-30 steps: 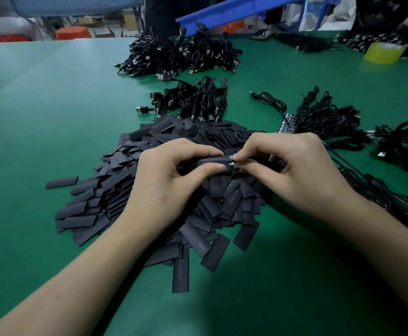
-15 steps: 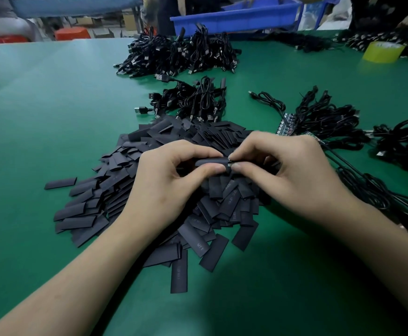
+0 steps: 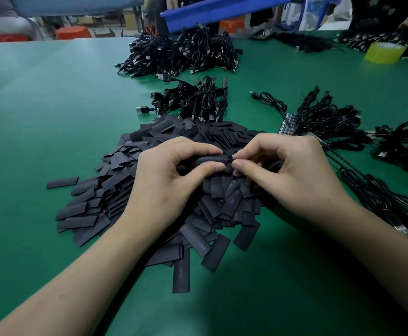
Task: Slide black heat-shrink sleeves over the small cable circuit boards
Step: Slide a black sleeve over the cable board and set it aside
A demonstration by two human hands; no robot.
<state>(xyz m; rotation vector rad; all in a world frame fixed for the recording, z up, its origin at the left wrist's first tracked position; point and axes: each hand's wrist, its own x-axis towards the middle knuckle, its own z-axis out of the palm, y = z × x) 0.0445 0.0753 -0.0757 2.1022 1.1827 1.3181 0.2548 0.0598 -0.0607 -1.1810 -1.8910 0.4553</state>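
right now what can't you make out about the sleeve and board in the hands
- Circuit board: head view, not visible; the sleeve and the right hand fingertips cover it, so how far it is in cannot be told.
- Left end of the sleeve: hidden in the left hand.
- Print on the loose sleeves: too small to read.
- Cables at right: cut off by the frame edge.

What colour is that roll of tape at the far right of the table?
The roll of tape is yellow, a pale lemon shade. The head view, the only one, shows it.

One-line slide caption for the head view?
Left hand and right hand work a black sleeve above the sleeve pile.
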